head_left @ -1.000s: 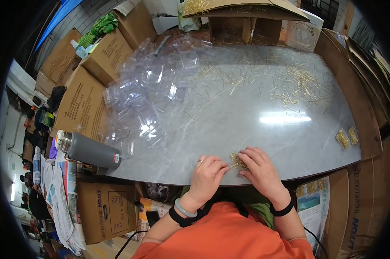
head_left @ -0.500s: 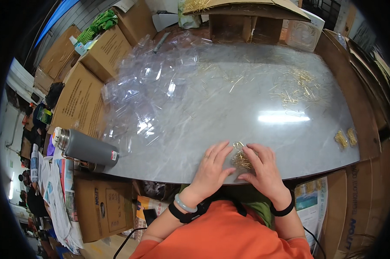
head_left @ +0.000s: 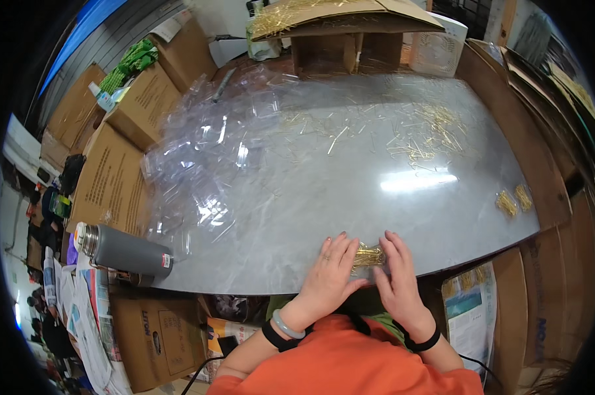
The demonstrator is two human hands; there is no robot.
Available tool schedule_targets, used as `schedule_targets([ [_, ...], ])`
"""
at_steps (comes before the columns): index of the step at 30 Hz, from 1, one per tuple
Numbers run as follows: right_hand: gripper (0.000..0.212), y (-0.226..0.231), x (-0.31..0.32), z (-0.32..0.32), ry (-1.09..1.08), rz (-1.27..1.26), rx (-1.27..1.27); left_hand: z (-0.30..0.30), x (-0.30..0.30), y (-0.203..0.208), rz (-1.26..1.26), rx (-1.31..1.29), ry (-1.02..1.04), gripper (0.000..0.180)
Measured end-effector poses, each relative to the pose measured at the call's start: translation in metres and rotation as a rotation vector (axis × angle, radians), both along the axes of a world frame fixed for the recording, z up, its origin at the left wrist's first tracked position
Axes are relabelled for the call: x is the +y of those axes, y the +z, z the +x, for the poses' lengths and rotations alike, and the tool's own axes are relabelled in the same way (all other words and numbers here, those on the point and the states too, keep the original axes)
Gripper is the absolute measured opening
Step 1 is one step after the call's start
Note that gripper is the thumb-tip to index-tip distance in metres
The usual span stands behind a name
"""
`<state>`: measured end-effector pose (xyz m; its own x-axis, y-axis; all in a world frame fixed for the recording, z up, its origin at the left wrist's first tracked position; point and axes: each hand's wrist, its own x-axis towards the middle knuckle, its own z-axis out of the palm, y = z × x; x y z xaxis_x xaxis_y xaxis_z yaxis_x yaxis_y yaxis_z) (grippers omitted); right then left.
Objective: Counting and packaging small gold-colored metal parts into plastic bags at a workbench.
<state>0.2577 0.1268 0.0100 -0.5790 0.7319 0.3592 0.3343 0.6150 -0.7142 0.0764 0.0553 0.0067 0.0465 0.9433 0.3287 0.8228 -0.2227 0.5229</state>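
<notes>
Between my hands, near the front edge of the grey table, lies a small bundle of thin gold wire hooks, its pieces lying mostly sideways. My left hand rests at the bundle's left end, fingers stretched and close together, thumb pointing right below it. At the right end is my right hand, fingers extended forward and the thumb close to the bundle's near side. Both hands seem to touch the bundle's ends; neither is wrapped round it. A loose spread of similar gold wire hooks covers the far right of the table.
Clear plastic boxes are heaped on the left of the table. A grey flask lies at the front left. Two small gold bundles sit near the right edge. A cardboard shelf stands at the back.
The gold wires between my hands have turned from a loose upright clump into a flatter sideways bundle. My fingers have straightened alongside it. The whole view has shifted slightly.
</notes>
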Motion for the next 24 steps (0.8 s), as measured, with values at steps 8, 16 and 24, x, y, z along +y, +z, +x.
schedule_targets([
  [8, 0.071, 0.013, -0.001, -0.023, 0.227, -0.219, 0.143, -0.008, 0.002, -0.009, -0.022, -0.119, -0.049, 0.059],
  [16, 0.055, 0.018, 0.042, -0.008, 0.094, 0.13, -0.272, -0.008, 0.001, -0.005, 0.034, -0.07, -0.017, 0.057],
  [24, 0.051, 0.023, 0.045, -0.005, 0.359, 0.057, -0.138, -0.012, -0.003, -0.012, 0.05, -0.152, 0.007, 0.054],
])
